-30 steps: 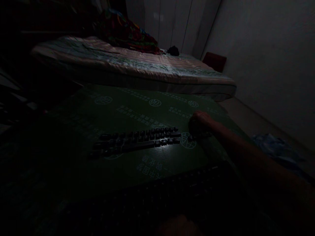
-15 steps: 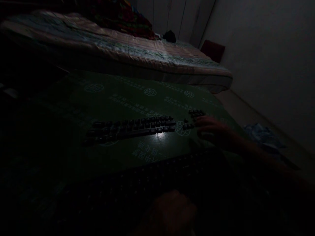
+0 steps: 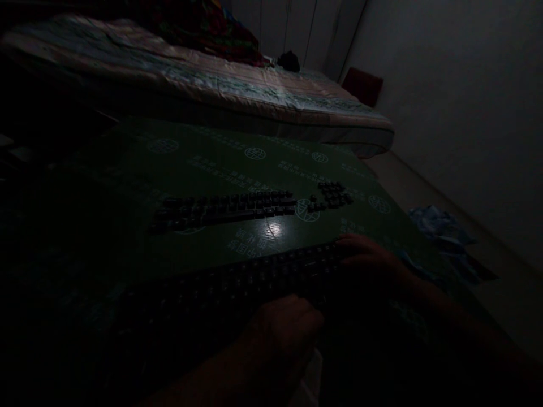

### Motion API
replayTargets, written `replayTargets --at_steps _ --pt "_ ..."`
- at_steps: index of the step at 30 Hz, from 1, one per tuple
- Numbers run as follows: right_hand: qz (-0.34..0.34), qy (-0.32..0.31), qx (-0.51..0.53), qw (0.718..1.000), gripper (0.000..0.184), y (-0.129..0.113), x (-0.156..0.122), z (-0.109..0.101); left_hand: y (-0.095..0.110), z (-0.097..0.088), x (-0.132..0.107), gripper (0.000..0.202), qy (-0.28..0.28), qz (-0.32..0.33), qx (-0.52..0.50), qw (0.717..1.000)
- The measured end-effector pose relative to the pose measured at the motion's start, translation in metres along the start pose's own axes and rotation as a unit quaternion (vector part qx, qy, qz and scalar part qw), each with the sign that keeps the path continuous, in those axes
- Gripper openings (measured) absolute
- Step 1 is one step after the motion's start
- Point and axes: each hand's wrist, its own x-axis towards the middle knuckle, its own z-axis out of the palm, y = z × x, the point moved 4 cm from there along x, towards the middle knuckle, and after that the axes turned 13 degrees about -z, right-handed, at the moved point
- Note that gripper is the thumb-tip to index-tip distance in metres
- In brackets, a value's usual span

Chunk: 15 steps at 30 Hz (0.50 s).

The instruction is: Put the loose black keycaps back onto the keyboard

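A dark keyboard (image 3: 254, 277) lies on the green table sheet, its near part lost in shadow. My right hand (image 3: 365, 254) is at its right end, fingers laid over the far edge and gripping it. Over the keyboard's near side, my left hand (image 3: 284, 328) is closed in a fist. A pale, cloth-like piece (image 3: 313, 376) hangs out beneath that fist; its exact kind is too dark to tell. Beyond the keyboard, loose black keycaps (image 3: 229, 209) lie in rows, with a smaller keycap group (image 3: 337, 195) to the right.
The green printed sheet (image 3: 203, 158) covers the table and reflects a bright spot of light. Behind it stands a bed (image 3: 254, 96) with a striped cover and a dark red blanket (image 3: 203, 34). Bluish cloth (image 3: 441, 226) lies on the floor at right, near a wall (image 3: 458, 102).
My right hand has left the small keycap group and come back to the keyboard's right end. My left hand is farther up in view, with the pale piece now showing beneath it.
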Motion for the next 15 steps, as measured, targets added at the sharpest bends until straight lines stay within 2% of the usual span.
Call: replayTargets --at_steps 5,15 --pt "-0.016 0.001 -0.021 1.0 0.019 -0.002 -0.001 -0.001 0.006 -0.009 0.001 0.022 -0.003 0.004 -0.001 1.0" --pt "-0.005 -0.032 -0.128 0.991 0.029 -0.022 -0.014 0.005 0.005 -0.006 -0.001 0.019 0.0 -0.017 -0.018 1.0"
